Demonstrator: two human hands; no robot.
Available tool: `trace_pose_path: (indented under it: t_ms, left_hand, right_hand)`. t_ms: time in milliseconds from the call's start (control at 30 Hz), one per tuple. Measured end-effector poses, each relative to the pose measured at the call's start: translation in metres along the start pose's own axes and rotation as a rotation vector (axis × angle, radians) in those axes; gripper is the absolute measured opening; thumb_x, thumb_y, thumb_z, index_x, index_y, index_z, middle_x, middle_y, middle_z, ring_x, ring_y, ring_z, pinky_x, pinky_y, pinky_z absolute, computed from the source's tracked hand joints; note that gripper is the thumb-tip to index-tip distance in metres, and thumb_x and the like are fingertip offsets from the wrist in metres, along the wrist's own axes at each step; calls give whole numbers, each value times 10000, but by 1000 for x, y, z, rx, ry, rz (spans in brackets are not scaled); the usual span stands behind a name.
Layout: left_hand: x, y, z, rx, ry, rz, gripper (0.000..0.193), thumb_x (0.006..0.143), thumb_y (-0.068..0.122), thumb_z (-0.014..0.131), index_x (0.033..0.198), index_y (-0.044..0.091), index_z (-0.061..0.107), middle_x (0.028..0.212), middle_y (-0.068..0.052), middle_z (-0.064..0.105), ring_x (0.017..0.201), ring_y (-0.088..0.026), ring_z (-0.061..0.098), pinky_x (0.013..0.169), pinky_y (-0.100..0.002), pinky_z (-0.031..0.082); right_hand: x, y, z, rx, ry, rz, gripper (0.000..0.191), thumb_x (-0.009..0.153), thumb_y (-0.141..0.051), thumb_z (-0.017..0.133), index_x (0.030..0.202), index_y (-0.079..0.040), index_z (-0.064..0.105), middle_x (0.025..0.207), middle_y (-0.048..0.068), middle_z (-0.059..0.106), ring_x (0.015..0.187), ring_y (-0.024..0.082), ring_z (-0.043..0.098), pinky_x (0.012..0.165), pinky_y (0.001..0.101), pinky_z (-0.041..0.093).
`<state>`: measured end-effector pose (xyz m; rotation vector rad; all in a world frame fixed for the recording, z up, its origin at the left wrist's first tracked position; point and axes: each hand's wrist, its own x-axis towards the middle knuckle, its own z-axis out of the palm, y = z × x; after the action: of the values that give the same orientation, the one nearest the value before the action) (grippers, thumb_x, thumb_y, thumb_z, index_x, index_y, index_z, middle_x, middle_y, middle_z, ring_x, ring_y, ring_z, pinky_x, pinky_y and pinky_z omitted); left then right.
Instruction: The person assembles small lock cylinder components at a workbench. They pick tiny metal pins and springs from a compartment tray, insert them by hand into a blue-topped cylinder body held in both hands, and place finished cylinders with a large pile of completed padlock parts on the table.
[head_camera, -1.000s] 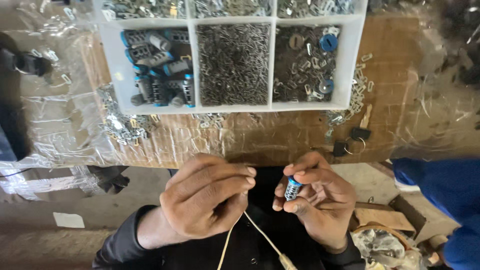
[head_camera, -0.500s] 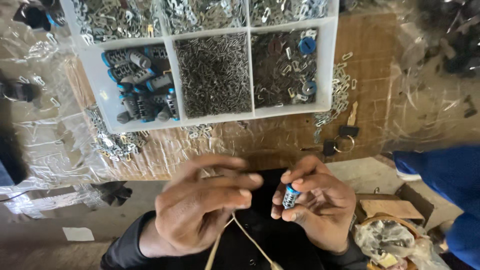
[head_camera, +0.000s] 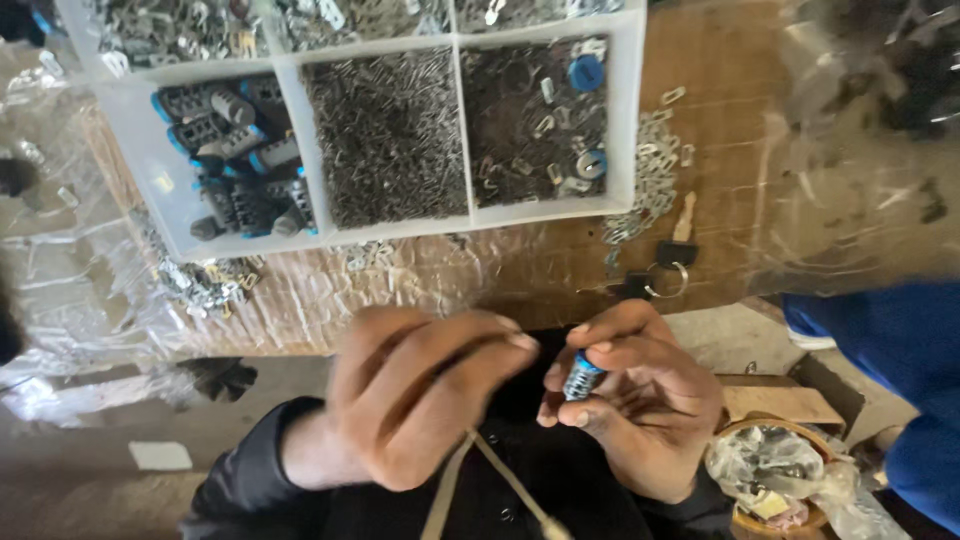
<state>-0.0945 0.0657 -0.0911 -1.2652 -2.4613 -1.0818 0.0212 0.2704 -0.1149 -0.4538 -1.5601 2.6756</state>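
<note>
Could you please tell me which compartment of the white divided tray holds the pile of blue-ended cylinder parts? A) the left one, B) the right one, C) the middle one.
A: in the white divided tray, the blue-ended cylinder parts are heaped in the left compartment, the middle one holds fine metal pins, and the right one holds mostly small loose metal bits.

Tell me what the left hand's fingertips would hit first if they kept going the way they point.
Probably the small blue-capped cylinder pinched in the right hand: the left hand points its fingertips at it from close by, though depth is hard to judge.
</note>
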Motion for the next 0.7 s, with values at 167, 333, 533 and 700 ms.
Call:
trace_pose_path:
  t_ms: [167,333,533,700]
  left_hand:
    - [2,7,-3,-280,27,-217,283,796,12,889,1022,79,733,1015,-30,755,847,-173,681,747,-286,490]
    - [6,1,-10,-328,-56,-129,271,841,61,886,1063,67,731,1064,-35,731,926,-155,686,800,-307,494]
    - [-10,-10,-22,-633,-236,-278,254,805,93,849,1047,91,772,1057,-69,650,848,-223,640,732,-315,503]
    - [1,-3,-26,-1016,-273,-591,319,866,65,801,1147,-13,674,1062,-91,647,891,-222,685,785,-358,572]
  right_hand:
    - [4,2,7,-53,-1,-7,366,943,75,774,1292,38,671,1319,208,568,1061,247,708,842,347,680]
    - [4,7,11,-169,-10,19,345,911,84,774,1245,47,695,1319,210,577,1086,236,706,869,311,661]
    - [7,10,9,-210,-161,-7,287,867,37,838,1143,14,762,1210,161,641,1111,257,700,925,301,643]
    - [4,10,4,47,-234,74,311,838,31,863,1127,13,749,1150,157,632,1062,282,667,924,366,599]
